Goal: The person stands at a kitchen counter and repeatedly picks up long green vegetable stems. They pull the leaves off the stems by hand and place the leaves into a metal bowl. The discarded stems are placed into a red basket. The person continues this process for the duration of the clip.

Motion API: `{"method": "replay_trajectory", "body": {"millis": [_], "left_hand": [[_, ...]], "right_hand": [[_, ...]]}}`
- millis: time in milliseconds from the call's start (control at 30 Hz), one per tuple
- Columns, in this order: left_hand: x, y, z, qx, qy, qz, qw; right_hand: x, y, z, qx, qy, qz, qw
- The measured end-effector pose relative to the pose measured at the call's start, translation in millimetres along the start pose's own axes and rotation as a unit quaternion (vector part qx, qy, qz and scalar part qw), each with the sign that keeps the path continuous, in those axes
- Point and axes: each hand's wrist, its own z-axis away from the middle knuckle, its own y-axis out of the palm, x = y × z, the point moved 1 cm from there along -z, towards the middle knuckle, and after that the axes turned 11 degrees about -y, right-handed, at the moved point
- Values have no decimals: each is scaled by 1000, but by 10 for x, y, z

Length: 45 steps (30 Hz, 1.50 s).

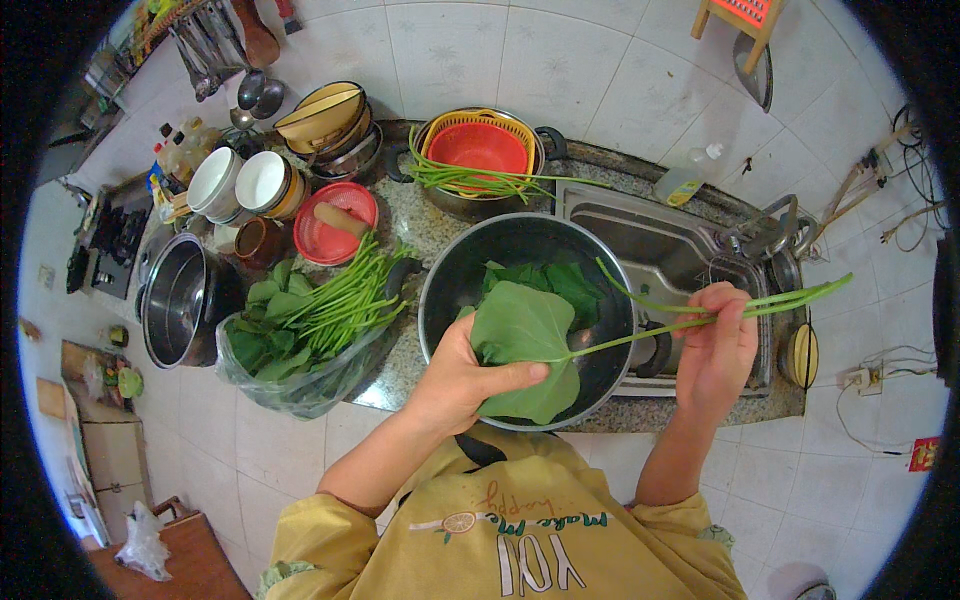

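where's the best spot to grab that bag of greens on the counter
Grip the bag at its open plastic rim on the near side, coming from above. The stems stick out toward the bowl, and the body looks soft and full, so a side squeeze would likely crush leaves.

Broad green leaf (522, 330), flat and heart-shaped, held face-up over the near rim of the steel bowl (447, 262), pinched at its near edge by the left hand (462, 380), thumb lying across the leaf's lower part. Joined to a long thin green stem (640, 335) running right and slightly far, out over the sink. Gripped there with a second loose stem (800, 296) in the curled fingers (722, 300) of the right hand (716, 355). More dark green leaves (560, 282) heaped inside the bowl.
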Motion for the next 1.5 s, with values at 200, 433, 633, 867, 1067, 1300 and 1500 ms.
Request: {"method": "replay_trajectory", "body": {"millis": [200,433,633,867,1067,1300,1500], "left_hand": [[62,-32,-28,-6,-7,25,1000],[50,-18,-42,-2,-27,43,999],[34,4,-57,-1,-7,-10,1000],[61,-29,-54,5,-18,20,1000],[49,30,-47,1,-2,5,1000],[69,41,-91,-18,30,-28,999],[119,-20,-165,-36,25,-20,999]], "right_hand": [[-26,-25,10,-1,21,-4,1000],[-69,-51,10,-14,25,12,1000],[-111,-81,11,-11,32,13,999],[-137,-85,6,-10,41,23,999],[-141,-100,4,-11,41,28,999],[-133,-101,13,-23,47,32,998],[-142,-123,14,-22,42,32,998]]}}
